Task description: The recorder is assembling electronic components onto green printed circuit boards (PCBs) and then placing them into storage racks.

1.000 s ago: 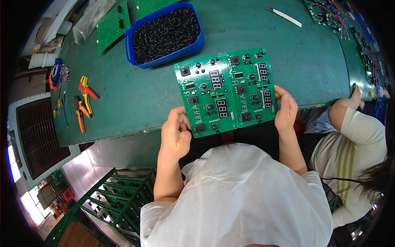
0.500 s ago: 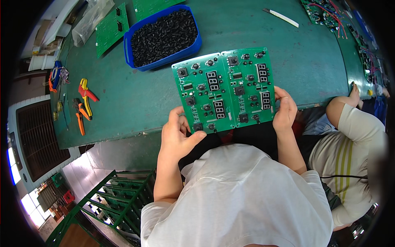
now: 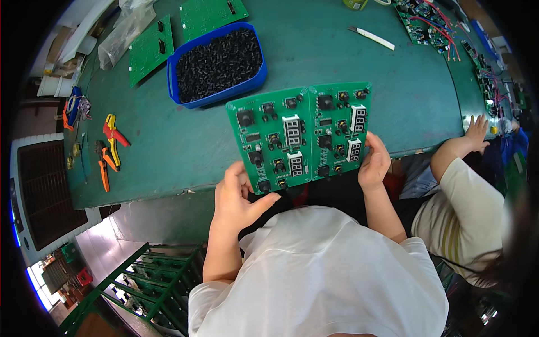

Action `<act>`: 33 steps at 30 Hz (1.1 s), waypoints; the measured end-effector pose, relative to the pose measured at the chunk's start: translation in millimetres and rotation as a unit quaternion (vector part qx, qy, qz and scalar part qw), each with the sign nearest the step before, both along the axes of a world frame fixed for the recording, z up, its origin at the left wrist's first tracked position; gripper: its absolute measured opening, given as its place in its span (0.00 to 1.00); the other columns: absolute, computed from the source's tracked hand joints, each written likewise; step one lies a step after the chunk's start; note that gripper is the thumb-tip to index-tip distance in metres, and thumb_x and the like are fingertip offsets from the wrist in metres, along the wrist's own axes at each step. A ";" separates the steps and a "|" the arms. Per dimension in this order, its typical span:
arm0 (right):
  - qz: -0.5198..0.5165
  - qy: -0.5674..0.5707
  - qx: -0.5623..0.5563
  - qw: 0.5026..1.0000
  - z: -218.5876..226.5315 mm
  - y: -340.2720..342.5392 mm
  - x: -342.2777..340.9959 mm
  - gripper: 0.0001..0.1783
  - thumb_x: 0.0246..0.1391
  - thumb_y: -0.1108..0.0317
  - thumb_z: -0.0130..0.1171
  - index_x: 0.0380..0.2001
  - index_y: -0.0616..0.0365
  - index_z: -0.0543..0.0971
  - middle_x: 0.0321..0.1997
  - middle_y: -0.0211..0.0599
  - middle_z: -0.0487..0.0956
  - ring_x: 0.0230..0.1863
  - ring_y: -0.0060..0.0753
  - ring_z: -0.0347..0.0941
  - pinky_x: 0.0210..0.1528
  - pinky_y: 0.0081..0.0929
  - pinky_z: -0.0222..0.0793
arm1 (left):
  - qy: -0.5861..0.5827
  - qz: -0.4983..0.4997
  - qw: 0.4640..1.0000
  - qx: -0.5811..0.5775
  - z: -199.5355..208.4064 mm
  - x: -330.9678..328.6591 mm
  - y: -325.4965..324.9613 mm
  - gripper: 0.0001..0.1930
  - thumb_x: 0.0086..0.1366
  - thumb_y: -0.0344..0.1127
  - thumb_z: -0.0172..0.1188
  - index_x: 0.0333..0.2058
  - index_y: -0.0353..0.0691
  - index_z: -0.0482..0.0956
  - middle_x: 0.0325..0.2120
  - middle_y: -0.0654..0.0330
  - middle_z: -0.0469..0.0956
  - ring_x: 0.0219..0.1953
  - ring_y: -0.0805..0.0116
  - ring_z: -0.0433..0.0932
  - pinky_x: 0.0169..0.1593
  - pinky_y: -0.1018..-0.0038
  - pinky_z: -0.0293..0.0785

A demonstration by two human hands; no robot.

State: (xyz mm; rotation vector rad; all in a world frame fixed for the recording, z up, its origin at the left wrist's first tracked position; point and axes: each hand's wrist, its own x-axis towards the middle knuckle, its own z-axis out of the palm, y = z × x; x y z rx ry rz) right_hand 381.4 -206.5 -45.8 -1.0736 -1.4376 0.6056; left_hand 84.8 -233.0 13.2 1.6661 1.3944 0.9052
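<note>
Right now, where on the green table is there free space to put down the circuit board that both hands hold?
Bare mat lies between the blue bin and the pliers, and a wider patch right of the held circuit board, below the white strip. The far right edge with wired boards is crowded, and another person's hand rests there.

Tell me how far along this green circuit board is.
Done: the green circuit board panel already carries black buttons and white digit displays on both halves. In hand: the left hand grips its lower left corner, the right hand its right edge, above the table edge. Left: the blue tray is full of black parts, and bare boards lie nearby.
</note>
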 end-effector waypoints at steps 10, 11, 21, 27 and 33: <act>0.015 -0.002 0.045 0.999 -2.7 4.0 -1.9 0.28 0.63 0.54 0.37 0.48 0.71 0.72 0.34 0.44 0.72 0.32 0.31 0.65 0.33 0.25 0.61 | 0.059 0.005 0.991 0.117 0.8 0.9 -5.3 0.39 0.36 0.50 0.76 0.43 0.35 0.68 0.15 0.65 0.68 0.15 0.73 0.64 0.19 0.78 0.60; 0.014 0.002 0.046 0.999 -2.3 4.0 -3.0 0.28 0.63 0.54 0.37 0.48 0.71 0.72 0.34 0.44 0.72 0.31 0.31 0.65 0.33 0.25 0.61 | 0.059 0.002 0.993 0.107 2.3 0.4 -5.7 0.38 0.36 0.50 0.76 0.42 0.35 0.69 0.16 0.65 0.69 0.15 0.73 0.64 0.19 0.78 0.60; -0.016 -0.083 0.108 0.991 16.3 1.4 -7.2 0.27 0.63 0.55 0.38 0.47 0.72 0.72 0.31 0.46 0.73 0.28 0.34 0.66 0.31 0.27 0.61 | 0.061 0.030 0.993 0.096 -9.0 -8.0 -7.7 0.39 0.36 0.46 0.76 0.46 0.35 0.68 0.16 0.64 0.70 0.16 0.72 0.67 0.21 0.78 0.65; 0.001 -0.088 0.133 0.987 28.9 0.4 -9.5 0.26 0.63 0.56 0.38 0.46 0.72 0.72 0.30 0.45 0.73 0.28 0.34 0.66 0.31 0.27 0.61 | 0.066 0.040 0.994 0.078 -17.3 -9.7 -10.9 0.41 0.39 0.41 0.75 0.51 0.34 0.63 0.20 0.61 0.72 0.20 0.69 0.73 0.27 0.76 0.72; 0.012 -0.089 0.133 0.987 34.6 -0.4 -14.5 0.26 0.63 0.56 0.38 0.45 0.72 0.72 0.30 0.44 0.74 0.28 0.34 0.67 0.31 0.26 0.62 | 0.067 0.045 0.996 0.031 -14.4 -12.3 -12.0 0.38 0.44 0.37 0.73 0.51 0.34 0.62 0.22 0.60 0.74 0.23 0.68 0.76 0.31 0.76 0.74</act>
